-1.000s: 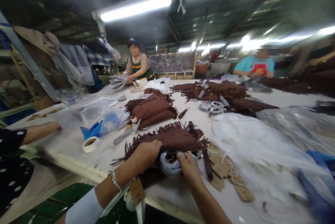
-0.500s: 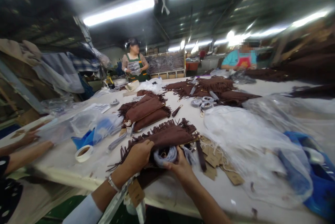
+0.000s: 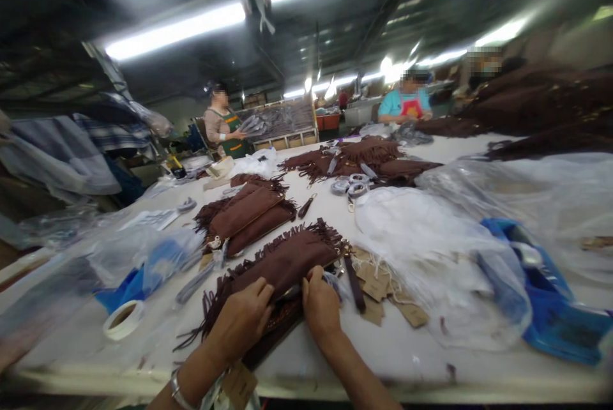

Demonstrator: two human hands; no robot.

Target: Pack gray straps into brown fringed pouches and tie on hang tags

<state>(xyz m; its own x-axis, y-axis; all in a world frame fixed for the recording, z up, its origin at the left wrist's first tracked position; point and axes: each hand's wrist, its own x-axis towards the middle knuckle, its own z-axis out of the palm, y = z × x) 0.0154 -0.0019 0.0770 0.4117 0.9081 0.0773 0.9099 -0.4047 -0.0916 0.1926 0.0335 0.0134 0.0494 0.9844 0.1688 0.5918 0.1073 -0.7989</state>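
A brown fringed bag lies in front of me on the table, its near side opening toward me. My left hand pinches the edge of the bag left of its middle, fingers closed. On the right side of the opening, my right hand is closed on the same edge. Between the hands the bag's inside is mostly hidden. A dark strap with a metal clasp lies by the bag's right end. Below my left wrist hangs a brown card tag.
More brown bags lie beyond, with wrapped strap coils further back. Card tags, white plastic bags and a blue tray are to the right; a tape roll is left. Co-workers stand across the table.
The wrapped strap coil in my right hand has gone out of sight at the bag's opening. My right hand now grips the bag's edge. The view has turned right.
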